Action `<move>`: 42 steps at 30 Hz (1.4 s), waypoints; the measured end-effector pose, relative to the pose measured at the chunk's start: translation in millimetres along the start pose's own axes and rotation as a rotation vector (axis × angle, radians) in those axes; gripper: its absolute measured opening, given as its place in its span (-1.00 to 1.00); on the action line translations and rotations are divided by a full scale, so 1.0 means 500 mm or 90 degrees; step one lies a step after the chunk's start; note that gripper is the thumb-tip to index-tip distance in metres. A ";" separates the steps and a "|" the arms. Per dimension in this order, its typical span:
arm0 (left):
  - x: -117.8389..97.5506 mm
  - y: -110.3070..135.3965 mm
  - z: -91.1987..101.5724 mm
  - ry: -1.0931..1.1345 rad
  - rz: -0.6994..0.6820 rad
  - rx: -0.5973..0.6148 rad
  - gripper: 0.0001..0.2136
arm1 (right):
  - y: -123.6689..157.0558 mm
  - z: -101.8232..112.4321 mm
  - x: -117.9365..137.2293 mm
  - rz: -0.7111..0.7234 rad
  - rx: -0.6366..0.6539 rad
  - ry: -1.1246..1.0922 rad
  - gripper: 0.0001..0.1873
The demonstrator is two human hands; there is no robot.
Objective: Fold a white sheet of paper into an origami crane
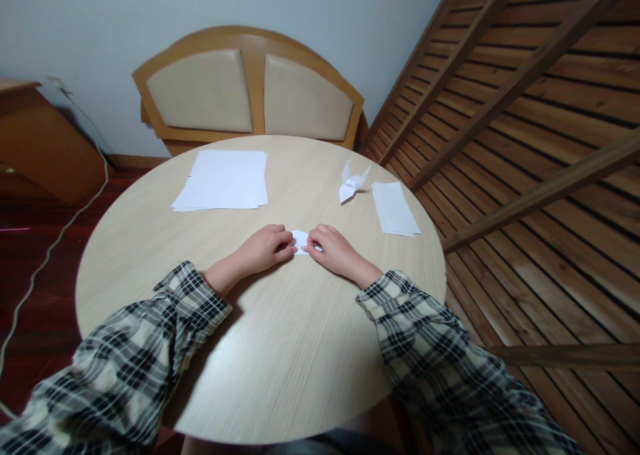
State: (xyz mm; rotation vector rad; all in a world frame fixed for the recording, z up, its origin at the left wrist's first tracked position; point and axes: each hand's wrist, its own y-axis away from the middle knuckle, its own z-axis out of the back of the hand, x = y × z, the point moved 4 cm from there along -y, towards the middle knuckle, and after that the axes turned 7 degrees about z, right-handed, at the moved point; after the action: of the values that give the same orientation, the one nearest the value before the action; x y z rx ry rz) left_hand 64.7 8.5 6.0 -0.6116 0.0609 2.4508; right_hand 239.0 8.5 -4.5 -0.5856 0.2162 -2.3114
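Observation:
A small piece of folded white paper (pixel 301 240) lies on the round table (pixel 280 348) between my two hands. My left hand (pixel 270 247) has its fingers curled and closed on the paper's left side. On the right side, my right hand (pixel 330 245) pinches the paper with thumb and forefinger. Both hands rest close to the tabletop, and their fingers hide the outer parts of the paper. Beyond my right hand stands a folded paper figure (pixel 352 183) with two raised points, touched by neither hand.
A stack of white sheets (pixel 225 180) lies at the back left of the table. Narrower white paper sheets (pixel 397 208) lie near the right edge. A wooden headboard (pixel 257 82) stands behind the table, a slatted wooden panel (pixel 540 135) rises at right, and a cable (pixel 65 225) runs along the left.

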 end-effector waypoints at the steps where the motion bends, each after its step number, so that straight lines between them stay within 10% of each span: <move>1: 0.001 0.000 -0.001 0.003 0.001 0.002 -0.78 | 0.000 0.000 0.001 -0.004 0.002 0.002 -0.88; 42: 0.010 -0.005 0.002 0.041 0.060 0.003 -0.80 | 0.009 -0.006 0.015 -0.060 0.068 0.047 -0.87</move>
State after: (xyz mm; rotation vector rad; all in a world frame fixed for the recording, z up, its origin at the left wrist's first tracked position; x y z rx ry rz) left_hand 62.2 13.2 4.9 -0.7007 0.1245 2.5202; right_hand 235.7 0.1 -6.1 -0.4660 0.1009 -2.4213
